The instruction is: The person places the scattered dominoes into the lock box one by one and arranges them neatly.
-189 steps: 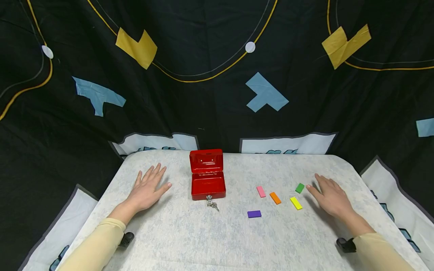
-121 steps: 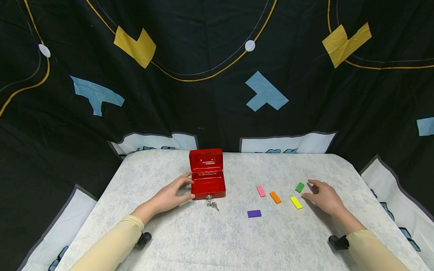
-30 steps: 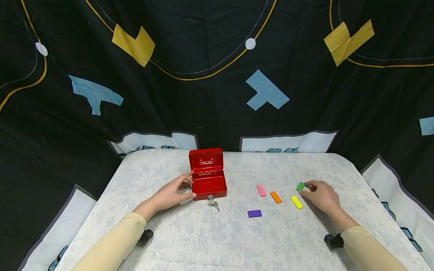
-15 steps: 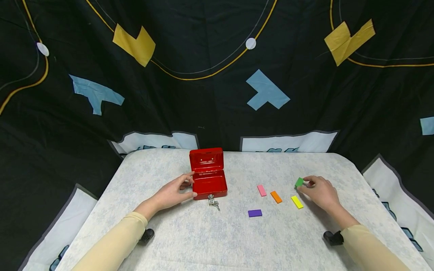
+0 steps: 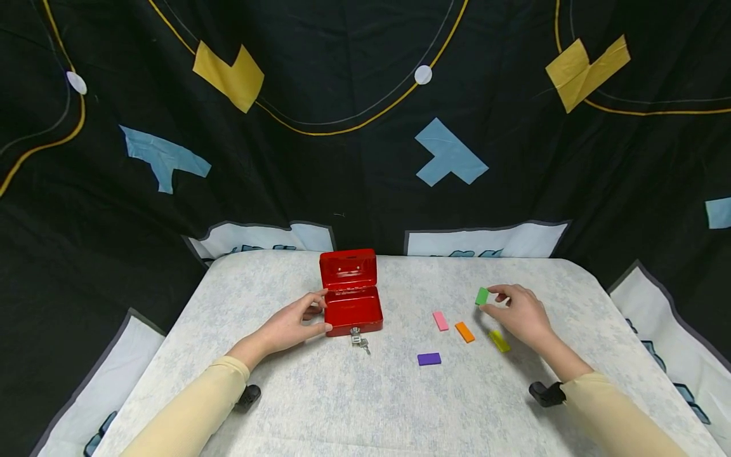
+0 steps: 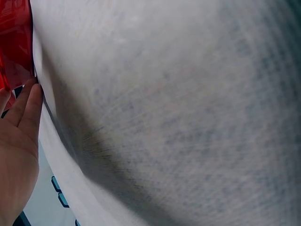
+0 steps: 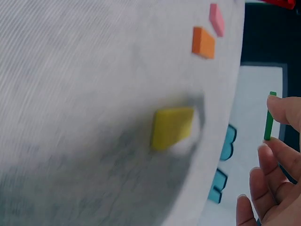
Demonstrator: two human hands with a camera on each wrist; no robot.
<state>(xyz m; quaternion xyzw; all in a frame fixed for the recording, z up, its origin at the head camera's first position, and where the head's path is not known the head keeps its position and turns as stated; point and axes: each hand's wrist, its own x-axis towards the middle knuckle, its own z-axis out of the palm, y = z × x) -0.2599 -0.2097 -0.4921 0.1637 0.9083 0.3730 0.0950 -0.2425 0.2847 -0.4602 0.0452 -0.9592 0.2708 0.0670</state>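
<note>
My right hand (image 5: 522,316) pinches a small green block (image 5: 482,296) between thumb and fingertips, lifted off the table. In the right wrist view the green block (image 7: 269,116) shows edge-on, thumb on one end and a finger on the other. My left hand (image 5: 288,324) holds the left side of a red metal cash box (image 5: 354,311), thumb at its front corner and index finger near the hinge. The lid (image 5: 348,269) stands raised. In the left wrist view the fingers of the left hand (image 6: 19,141) touch the box wall (image 6: 16,42).
A yellow block (image 5: 499,341) lies under the right hand's shadow. Left of it are an orange block (image 5: 465,332), a pink block (image 5: 440,320) and a purple block (image 5: 429,359). Keys (image 5: 364,346) hang at a small metal lock (image 5: 356,336) on the box's front.
My right hand has taken hold of the green block, raised it and carried it left. Earlier, my left hand moved from the table to the cash box; it has since stayed there.
</note>
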